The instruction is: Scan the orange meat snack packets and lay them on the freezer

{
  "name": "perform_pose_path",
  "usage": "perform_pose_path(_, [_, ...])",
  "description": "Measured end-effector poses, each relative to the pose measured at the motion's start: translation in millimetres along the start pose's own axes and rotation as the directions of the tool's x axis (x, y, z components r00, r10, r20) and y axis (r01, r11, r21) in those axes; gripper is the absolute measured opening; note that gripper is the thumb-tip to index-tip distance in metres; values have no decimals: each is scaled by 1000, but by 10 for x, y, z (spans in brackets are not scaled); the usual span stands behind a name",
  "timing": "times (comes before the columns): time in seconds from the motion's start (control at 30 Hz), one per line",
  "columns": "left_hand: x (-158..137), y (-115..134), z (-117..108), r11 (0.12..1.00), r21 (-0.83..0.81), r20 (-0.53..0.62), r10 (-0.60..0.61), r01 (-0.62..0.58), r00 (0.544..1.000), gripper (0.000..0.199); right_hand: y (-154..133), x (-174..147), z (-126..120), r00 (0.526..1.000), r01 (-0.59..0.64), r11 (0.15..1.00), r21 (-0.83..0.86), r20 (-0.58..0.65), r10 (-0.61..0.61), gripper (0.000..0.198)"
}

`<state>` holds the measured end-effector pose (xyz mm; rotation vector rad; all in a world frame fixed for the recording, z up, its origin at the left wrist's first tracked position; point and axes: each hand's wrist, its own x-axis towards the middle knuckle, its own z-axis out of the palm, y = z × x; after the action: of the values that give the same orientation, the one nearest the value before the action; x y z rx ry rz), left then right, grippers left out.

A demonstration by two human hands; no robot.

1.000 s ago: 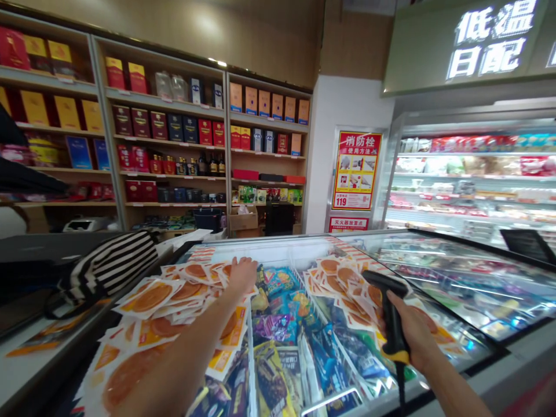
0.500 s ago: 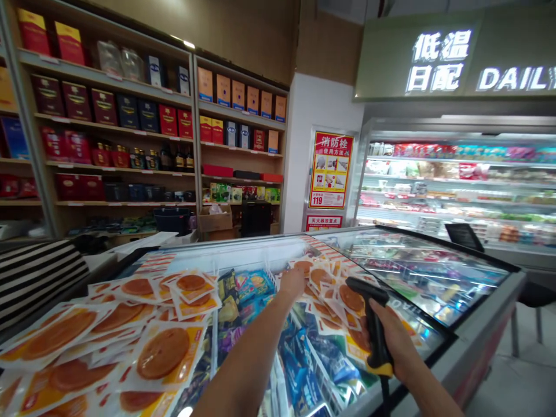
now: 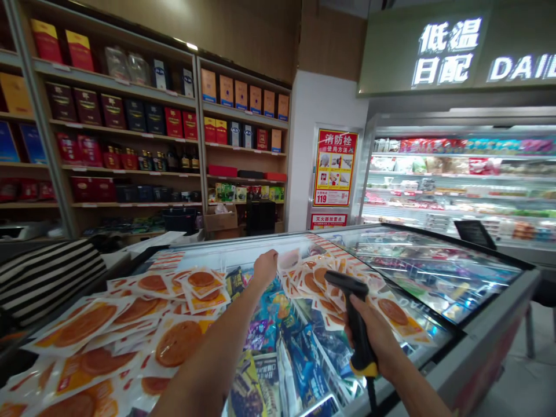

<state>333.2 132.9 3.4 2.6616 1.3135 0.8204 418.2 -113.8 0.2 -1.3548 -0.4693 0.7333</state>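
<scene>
My right hand (image 3: 377, 327) is wrapped round a black and yellow handheld barcode scanner (image 3: 358, 324), its head pointing left over a pile of flat packets (image 3: 310, 284) with round orange-brown patties inside. My left hand (image 3: 266, 267) reaches out over the freezer, fingers curled; whether something is in them is hidden. Just right of it a blurred, pale pinkish packet (image 3: 290, 258) shows at the pile's far edge. A larger heap of the same patty packets (image 3: 174, 341) lies at the left, partly behind my left forearm. One patty packet (image 3: 395, 313) lies beyond my right wrist.
Under the packets, a chest freezer (image 3: 490, 330) with glass lids holds blue and dark bags (image 3: 304, 359) between wire dividers. A striped cloth (image 3: 56, 278) lies at the left. Shelves with boxes (image 3: 143, 116) and a lit refrigerated display (image 3: 456, 174) stand behind.
My left hand has drawn back to the left, away from the right-hand pile. The scanner has shifted left and slightly down. The camera view has turned slightly left.
</scene>
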Motion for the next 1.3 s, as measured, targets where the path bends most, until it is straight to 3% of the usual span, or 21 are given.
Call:
perform_pose_path(0.33, [-61,-628,-623,1000,6,-106,-2,3,994,28,68,-272,569,965,-39,999,-37,258,48,34])
perform_pose_path(0.6, [-131,-819,-815,998,55,-130,49,-42,990,28,114,-370,755,947,-46,999,-27,316,52,33])
perform_pose_path(0.77, [-170,-926,-897,993,119,-151,46,-28,987,28,129,-289,727,963,-20,999,-47,267,32,34])
perform_pose_path(1.03, [-284,-1355,-1061,965,258,-213,22,35,977,28,55,-133,480,984,-2,1000,0,178,2,31])
perform_pose_path(1.17, [-402,-1506,-1046,953,302,-133,71,-28,989,25,37,-55,308,991,23,1000,8,134,-24,33])
perform_pose_path(1.3, [-503,-1657,-962,944,301,48,123,-132,991,23,51,45,118,997,17,1000,6,73,-18,34])
